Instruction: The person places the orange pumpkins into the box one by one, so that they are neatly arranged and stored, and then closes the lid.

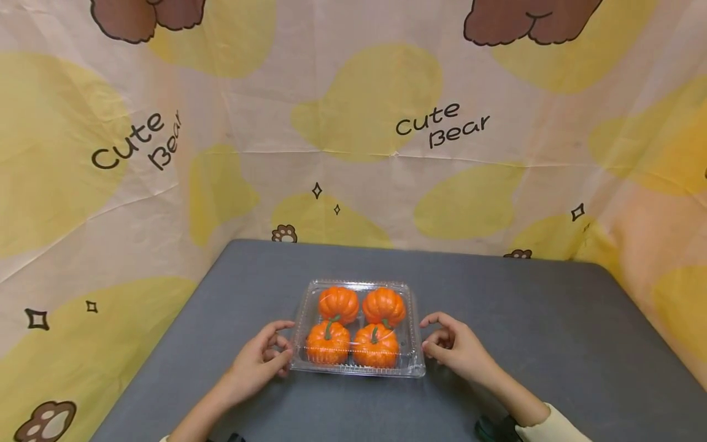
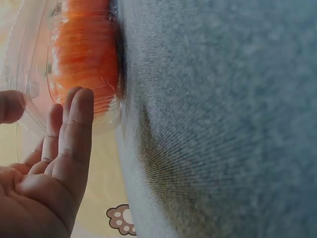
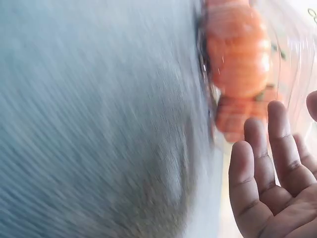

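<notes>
A clear plastic clamshell box (image 1: 411, 353) sits closed on the grey table, with several small orange pumpkins (image 1: 375, 347) with green stems inside. At the box's left edge is my left hand (image 1: 258, 362), its fingers loosely bent. In the left wrist view, the left fingers (image 2: 74, 134) reach along the box's side and the thumb (image 2: 10, 106) is at its rim; firm contact cannot be made out. My right hand (image 1: 461, 350) is just beside the right edge, fingers relaxed and apart. The right wrist view shows those fingers (image 3: 280, 134) spread near the box, gripping nothing.
The grey tabletop (image 1: 552, 325) extends around the box on all sides. Behind and to the left hangs a cream and yellow cloth (image 1: 353, 110) printed with bears and lettering. A dark object (image 1: 494, 428) is near my right sleeve.
</notes>
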Motion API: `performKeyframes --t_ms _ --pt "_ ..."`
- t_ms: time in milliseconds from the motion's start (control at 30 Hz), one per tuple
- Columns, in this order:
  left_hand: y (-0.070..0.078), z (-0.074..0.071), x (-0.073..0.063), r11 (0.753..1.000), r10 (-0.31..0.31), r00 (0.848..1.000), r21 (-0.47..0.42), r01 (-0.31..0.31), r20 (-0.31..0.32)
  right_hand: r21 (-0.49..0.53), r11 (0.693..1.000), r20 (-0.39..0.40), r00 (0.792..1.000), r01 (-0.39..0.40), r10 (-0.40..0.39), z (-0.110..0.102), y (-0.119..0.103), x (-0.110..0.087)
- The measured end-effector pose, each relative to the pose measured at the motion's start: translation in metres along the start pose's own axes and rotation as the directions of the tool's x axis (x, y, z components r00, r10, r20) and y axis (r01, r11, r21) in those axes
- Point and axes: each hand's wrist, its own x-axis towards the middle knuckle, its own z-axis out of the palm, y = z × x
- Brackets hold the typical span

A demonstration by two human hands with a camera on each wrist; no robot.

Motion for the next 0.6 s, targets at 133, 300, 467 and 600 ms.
performKeyframes --t_ms 133,300,467,600 --pt "0.002 0.002 -0.002 1.0 -0.023 1.0 0.01 0.023 0.003 0.023 1.0 0.017 1.0 0.007 -0.008 0.006 -0.004 -0.008" --pt "0.004 0.004 -0.002 0.999 -0.045 0.999 0.023 0.045 0.008 0.022 1.0 0.012 1.0 0.011 -0.012 0.012 -0.009 -0.014" --pt "0.006 0.005 -0.003 0.998 -0.051 0.998 0.036 0.05 0.024 0.041 0.999 0.018 1.0 -0.007 0.006 0.019 -0.011 -0.018" --pt "0.005 0.005 -0.002 0.998 -0.047 0.998 0.031 0.046 0.033 0.048 0.998 0.006 0.999 -0.042 0.041 0.025 -0.012 -0.019"
